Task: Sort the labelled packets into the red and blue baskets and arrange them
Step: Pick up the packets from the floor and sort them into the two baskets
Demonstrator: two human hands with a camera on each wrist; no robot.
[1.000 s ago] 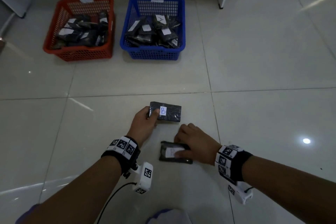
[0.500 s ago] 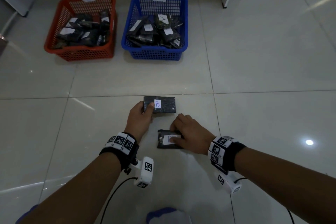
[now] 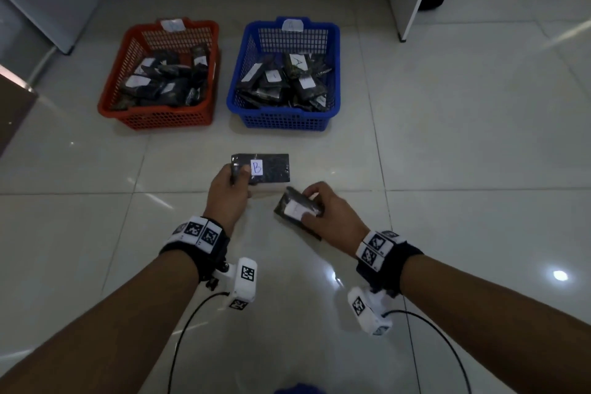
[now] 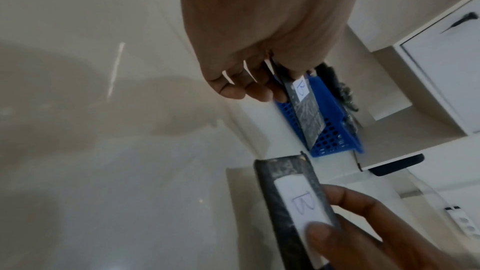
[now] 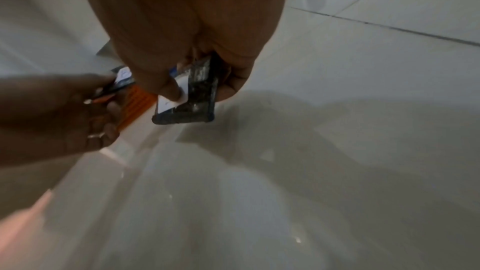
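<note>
B packet (image 3: 268,168) pinched in left hand (image 3: 227,198); right hand (image 3: 332,217) grips second packet (image 3: 295,209)

The floor (image 3: 447,137) was glazed tile, smooth and glossy, throwing back lamp glints and soft shadows. The red basket (image 3: 166,120) and the blue basket (image 3: 284,121) were moulded plastic lattice with a dull sheen. Each carried a white paper tag on its far rim. The packet in the left hand (image 3: 270,168) was wrapped in dark, crinkled, shiny film, with a matt white paper label (image 3: 256,167) marked in blue ink. The packet in the right hand (image 5: 193,102) had the same glossy dark wrap and a paper label, though blur hid its texture. The wristbands (image 3: 196,233) looked like black cloth, probably elastic, bearing smooth printed marker panels.
</note>
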